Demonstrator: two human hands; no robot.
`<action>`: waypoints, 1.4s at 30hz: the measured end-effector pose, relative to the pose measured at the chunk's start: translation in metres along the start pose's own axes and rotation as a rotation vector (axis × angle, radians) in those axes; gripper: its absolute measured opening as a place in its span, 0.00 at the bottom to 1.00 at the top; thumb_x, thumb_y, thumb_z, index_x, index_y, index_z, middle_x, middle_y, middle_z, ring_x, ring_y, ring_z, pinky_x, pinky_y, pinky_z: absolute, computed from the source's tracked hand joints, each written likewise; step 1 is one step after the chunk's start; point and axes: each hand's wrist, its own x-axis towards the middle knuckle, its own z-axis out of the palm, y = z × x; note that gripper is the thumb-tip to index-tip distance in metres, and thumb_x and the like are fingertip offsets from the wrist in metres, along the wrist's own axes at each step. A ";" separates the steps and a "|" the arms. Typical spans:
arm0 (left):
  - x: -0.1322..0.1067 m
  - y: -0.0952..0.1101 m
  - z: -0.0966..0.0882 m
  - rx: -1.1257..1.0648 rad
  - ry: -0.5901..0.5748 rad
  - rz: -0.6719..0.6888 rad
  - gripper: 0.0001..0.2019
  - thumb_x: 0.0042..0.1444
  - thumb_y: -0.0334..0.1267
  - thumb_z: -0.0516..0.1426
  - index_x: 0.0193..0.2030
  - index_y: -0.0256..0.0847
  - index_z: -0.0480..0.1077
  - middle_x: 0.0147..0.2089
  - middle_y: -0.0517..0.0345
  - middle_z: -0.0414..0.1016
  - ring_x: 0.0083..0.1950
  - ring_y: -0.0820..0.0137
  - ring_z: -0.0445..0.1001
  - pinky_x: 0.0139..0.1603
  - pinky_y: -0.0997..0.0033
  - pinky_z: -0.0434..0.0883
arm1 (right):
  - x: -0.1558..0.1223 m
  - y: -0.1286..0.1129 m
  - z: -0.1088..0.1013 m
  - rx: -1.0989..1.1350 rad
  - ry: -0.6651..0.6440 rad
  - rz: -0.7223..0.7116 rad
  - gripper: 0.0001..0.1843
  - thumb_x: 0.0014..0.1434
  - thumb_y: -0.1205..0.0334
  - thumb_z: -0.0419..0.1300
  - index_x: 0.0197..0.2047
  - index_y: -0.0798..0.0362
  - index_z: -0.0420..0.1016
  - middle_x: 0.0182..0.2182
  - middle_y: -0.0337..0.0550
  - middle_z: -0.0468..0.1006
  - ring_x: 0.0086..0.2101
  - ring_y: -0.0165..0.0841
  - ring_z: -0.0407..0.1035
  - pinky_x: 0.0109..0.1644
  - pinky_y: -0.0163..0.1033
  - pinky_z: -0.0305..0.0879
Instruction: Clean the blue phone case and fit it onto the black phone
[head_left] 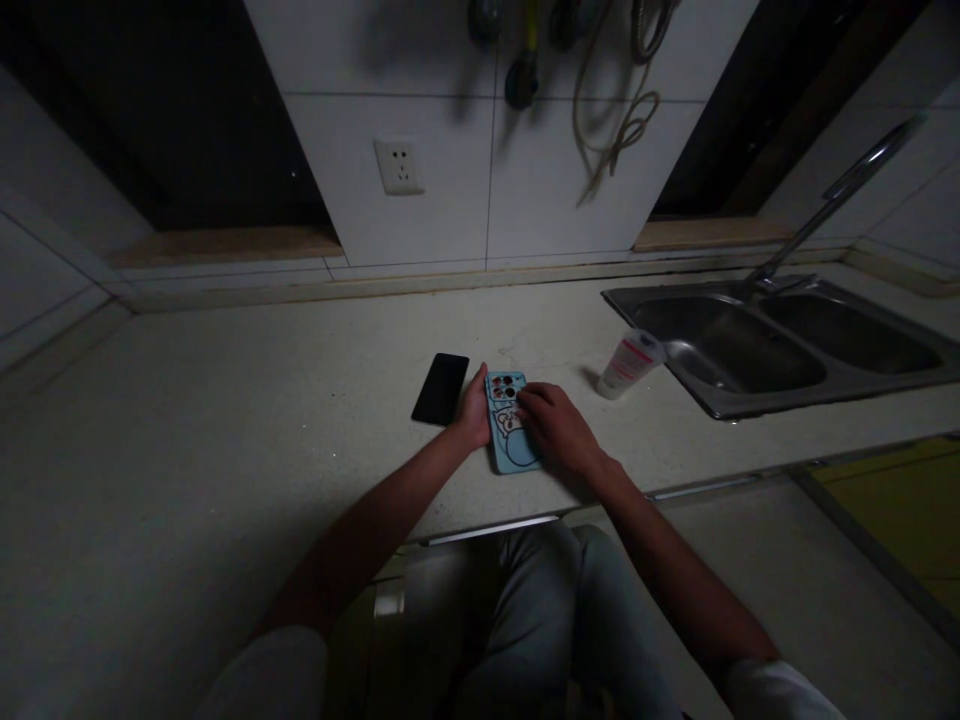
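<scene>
A light blue phone case [516, 452] with a cartoon animal on its back is held up between my two hands, just above the counter. Its camera openings are at the top, and reddish tones show in some of them. My left hand [472, 412] grips the case along its left edge, with the thumb pointing up. On the other side, my right hand [559, 425] has its curled fingers on the upper right of the case and hides part of that edge. A black smartphone [441, 389] lies flat on the counter, just left of my left hand.
On the pale counter [247, 400], a clear plastic cup [630, 364] with red print leans at a tilt, right of my hands. Further right is a double steel sink [731, 340] with a faucet [832, 205]. A socket [400, 167] and a looped cord [615, 140] are on the tiled wall.
</scene>
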 end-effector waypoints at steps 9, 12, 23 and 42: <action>-0.001 -0.001 -0.001 -0.008 0.004 0.053 0.35 0.67 0.60 0.43 0.51 0.26 0.73 0.41 0.35 0.81 0.42 0.55 0.82 0.47 0.54 0.77 | -0.027 -0.027 0.015 0.023 0.107 -0.019 0.12 0.65 0.71 0.56 0.44 0.54 0.81 0.41 0.53 0.78 0.42 0.42 0.70 0.45 0.47 0.70; -0.002 -0.002 0.000 0.003 -0.005 0.062 0.34 0.67 0.61 0.43 0.52 0.27 0.73 0.43 0.36 0.81 0.43 0.54 0.81 0.47 0.49 0.77 | -0.051 -0.041 0.018 0.054 0.139 -0.077 0.13 0.65 0.72 0.57 0.47 0.53 0.80 0.41 0.51 0.79 0.41 0.41 0.70 0.43 0.45 0.69; -0.003 -0.004 -0.001 0.073 0.016 0.135 0.31 0.66 0.62 0.46 0.47 0.32 0.74 0.40 0.40 0.81 0.41 0.57 0.81 0.46 0.47 0.78 | -0.063 -0.054 0.020 0.157 0.193 -0.152 0.10 0.66 0.69 0.59 0.49 0.51 0.79 0.40 0.48 0.79 0.39 0.38 0.71 0.40 0.41 0.69; -0.011 0.002 -0.001 -0.084 -0.009 0.089 0.34 0.66 0.62 0.43 0.45 0.31 0.75 0.38 0.39 0.81 0.40 0.56 0.81 0.47 0.48 0.78 | -0.067 -0.035 0.009 0.151 0.281 -0.143 0.09 0.66 0.68 0.59 0.46 0.47 0.78 0.41 0.47 0.78 0.41 0.38 0.72 0.41 0.43 0.71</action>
